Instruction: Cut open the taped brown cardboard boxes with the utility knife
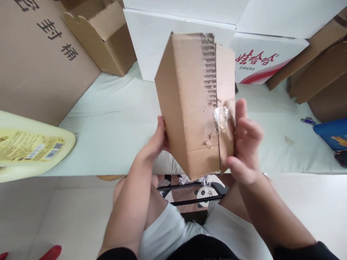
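Closest in, the person sat in pale shorts (165, 231) at the front edge of a table (108, 122) covered in light green cloth. Below that edge I could see a panda-patterned mat (185, 196) and two black bars (195, 200), with crinkled clear wrap (187, 179) near them.

Just over the middle of the front edge, a cardboard box (193, 104) was being held up at a tilt, a torn strip of bare corrugation running down its face and crumpled clear tape (223, 119) by the seam. The left hand (155, 141) was clasping its lower left side, thumb showing, the fingers mostly hidden. The right hand (248, 148) was at the opposite side, thumb by the lower corner and fingers partly curled; I couldn't tell whether it was gripping or only resting there.

A pale yellow bottle (35, 141) was toward the table's left front corner; a blue packet (332, 133) was near the right front corner, a small purple item (308, 120) just beyond it.

Along the far side, left to right, were a large brown carton (40, 83) with black characters, an open brown carton (116, 50), a plain white box (143, 47), a red-lettered white box (268, 59) and more brown cartons (320, 76).
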`<state>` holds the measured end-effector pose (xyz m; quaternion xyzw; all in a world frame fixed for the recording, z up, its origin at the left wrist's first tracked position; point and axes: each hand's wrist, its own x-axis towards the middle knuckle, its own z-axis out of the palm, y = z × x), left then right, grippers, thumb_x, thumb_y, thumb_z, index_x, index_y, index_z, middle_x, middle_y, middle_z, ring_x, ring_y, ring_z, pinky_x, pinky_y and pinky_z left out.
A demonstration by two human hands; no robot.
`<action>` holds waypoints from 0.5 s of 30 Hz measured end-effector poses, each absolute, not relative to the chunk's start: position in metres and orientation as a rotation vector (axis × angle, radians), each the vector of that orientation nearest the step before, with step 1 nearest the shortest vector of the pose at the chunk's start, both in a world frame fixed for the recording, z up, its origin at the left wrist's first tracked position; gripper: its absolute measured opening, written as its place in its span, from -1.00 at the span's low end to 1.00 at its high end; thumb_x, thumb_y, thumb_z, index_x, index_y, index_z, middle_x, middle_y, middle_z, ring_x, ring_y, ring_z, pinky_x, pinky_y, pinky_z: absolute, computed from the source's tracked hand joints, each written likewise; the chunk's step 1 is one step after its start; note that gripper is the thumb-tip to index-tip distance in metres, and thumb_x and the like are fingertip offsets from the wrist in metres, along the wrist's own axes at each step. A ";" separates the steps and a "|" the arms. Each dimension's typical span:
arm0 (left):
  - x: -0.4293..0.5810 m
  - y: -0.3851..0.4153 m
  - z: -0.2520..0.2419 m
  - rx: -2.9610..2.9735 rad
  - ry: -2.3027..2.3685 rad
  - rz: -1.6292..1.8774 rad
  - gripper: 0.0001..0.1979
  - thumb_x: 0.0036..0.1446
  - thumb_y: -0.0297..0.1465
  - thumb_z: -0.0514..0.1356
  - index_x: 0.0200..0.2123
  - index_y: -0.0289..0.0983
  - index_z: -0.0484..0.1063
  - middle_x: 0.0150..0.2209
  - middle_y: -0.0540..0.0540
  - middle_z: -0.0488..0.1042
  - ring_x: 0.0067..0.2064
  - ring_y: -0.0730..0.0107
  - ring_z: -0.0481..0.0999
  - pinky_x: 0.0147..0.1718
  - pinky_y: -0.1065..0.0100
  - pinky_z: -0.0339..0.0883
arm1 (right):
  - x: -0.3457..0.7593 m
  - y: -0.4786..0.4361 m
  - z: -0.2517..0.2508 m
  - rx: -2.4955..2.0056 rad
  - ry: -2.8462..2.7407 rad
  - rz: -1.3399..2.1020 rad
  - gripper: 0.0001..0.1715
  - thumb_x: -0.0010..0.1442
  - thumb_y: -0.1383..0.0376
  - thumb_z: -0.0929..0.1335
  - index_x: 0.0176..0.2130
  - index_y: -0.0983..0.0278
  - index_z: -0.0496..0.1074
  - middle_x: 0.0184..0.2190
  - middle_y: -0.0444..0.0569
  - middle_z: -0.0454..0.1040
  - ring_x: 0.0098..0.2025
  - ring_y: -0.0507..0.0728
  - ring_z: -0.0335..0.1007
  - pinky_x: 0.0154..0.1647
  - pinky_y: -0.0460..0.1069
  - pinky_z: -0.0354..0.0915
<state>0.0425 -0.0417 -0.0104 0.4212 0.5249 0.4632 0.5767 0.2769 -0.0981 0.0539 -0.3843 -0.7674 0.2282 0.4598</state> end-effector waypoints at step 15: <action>0.076 -0.059 -0.005 1.717 1.736 0.220 -0.60 0.30 -0.15 0.08 -0.51 -0.19 0.46 -0.40 -0.20 0.64 -0.29 0.04 0.61 -0.35 0.24 0.26 | 0.350 -0.093 -0.008 -0.871 -1.860 0.943 -0.48 0.37 -0.05 0.22 0.24 -0.09 0.41 0.54 -0.28 0.01 0.57 0.31 -0.06 0.50 0.34 0.13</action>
